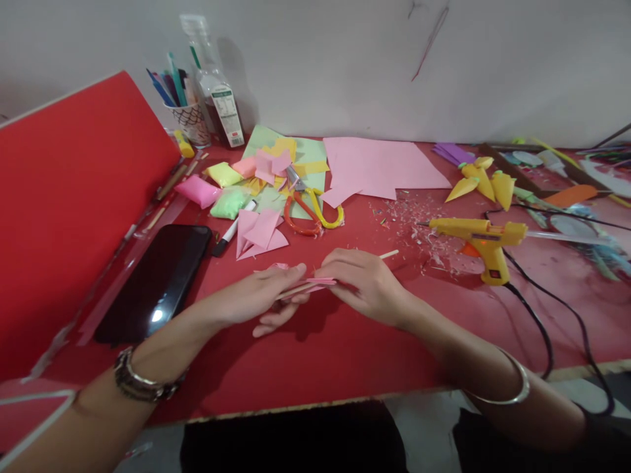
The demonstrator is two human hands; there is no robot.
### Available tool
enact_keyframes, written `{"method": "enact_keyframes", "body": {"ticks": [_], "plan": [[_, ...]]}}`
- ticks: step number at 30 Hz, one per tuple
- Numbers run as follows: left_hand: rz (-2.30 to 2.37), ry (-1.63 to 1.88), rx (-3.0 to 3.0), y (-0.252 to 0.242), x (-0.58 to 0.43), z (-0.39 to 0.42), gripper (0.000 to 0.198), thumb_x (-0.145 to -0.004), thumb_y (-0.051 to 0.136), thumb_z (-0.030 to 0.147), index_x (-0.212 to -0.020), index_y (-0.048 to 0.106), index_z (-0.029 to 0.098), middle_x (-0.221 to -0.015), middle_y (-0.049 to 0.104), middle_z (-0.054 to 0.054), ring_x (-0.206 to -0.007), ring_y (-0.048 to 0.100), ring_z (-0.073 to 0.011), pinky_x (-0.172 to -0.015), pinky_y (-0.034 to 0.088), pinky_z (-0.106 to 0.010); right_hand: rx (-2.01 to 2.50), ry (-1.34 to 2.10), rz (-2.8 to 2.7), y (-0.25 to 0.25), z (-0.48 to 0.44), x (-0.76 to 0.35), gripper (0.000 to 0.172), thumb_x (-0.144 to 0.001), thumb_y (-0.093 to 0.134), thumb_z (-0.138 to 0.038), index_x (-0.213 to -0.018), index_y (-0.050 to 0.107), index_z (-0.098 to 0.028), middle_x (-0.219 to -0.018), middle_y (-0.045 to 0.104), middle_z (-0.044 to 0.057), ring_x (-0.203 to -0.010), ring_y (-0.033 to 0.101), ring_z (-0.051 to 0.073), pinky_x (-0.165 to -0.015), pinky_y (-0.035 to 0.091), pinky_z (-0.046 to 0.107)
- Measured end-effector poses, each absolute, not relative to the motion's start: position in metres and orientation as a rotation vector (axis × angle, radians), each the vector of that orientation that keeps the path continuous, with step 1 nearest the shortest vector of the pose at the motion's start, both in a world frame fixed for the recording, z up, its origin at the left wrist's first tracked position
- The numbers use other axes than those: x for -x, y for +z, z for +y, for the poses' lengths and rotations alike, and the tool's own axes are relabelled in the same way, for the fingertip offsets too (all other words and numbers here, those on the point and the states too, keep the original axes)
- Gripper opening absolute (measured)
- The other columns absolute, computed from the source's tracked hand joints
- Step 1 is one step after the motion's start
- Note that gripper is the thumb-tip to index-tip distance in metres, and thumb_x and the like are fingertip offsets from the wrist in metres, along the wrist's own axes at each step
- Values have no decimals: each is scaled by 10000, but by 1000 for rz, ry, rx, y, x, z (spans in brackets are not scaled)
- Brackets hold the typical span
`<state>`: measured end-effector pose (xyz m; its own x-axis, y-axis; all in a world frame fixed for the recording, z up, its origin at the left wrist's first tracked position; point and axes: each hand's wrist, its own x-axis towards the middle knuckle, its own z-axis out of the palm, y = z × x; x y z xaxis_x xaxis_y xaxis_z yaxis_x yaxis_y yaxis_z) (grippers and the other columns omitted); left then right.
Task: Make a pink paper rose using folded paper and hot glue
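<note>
Near the table's front middle, my left hand (pixel 269 295) is closed around folded pink paper (pixel 323 281), thumb on top and fingers beneath. A thin wooden stick (pixel 389 254) passes along the paper and under my right hand (pixel 362 279), its tip poking out on the far side. My right hand's fingers are bent and pinch the paper's right end against the stick; their tips are partly hidden. Cut pink paper pieces (pixel 261 235) lie just beyond my left hand. Scissors (pixel 315 210) with red and yellow handles rest behind both hands.
A yellow glue gun (pixel 486 240) lies at right, its black cord (pixel 532 322) trailing off the edge. A phone (pixel 158 282) and marker (pixel 234 228) are at left. Behind stand a glass bottle (pixel 227 115) and pen cup (pixel 192 123). Pink sheets (pixel 384 164) and yellow paper cones (pixel 478 180) lie farther back.
</note>
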<state>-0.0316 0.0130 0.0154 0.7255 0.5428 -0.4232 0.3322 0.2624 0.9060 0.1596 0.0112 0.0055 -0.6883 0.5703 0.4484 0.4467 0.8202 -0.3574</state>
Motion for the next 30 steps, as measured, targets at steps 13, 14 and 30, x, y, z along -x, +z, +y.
{"method": "enact_keyframes", "body": {"ticks": [13,14,30], "plan": [[800,181,-1139,7,29,15,432,-839,287,527,-594,391,186,-263,248,111,-196,252,-43,-260,165,-158,677,-88,-2624,13,9,-160,362,-903,266,-236,-812,606,-156,-711,625,38,-622,516,108,-558,358,238],[793,174,-1141,7,29,15,431,-841,278,526,-600,390,188,-264,246,114,-195,248,-44,-262,171,-158,683,-84,-2615,12,9,-160,371,-904,258,-218,-792,606,-155,-704,623,38,-619,513,107,-559,353,238],[1131,178,-2746,7,32,17,457,-878,228,440,-771,564,149,-578,583,-73,-541,555,-204,-533,370,-283,1078,795,-2336,10,13,-161,139,-820,454,-218,-740,543,-147,-668,572,-4,-577,475,74,-530,343,172]]}}
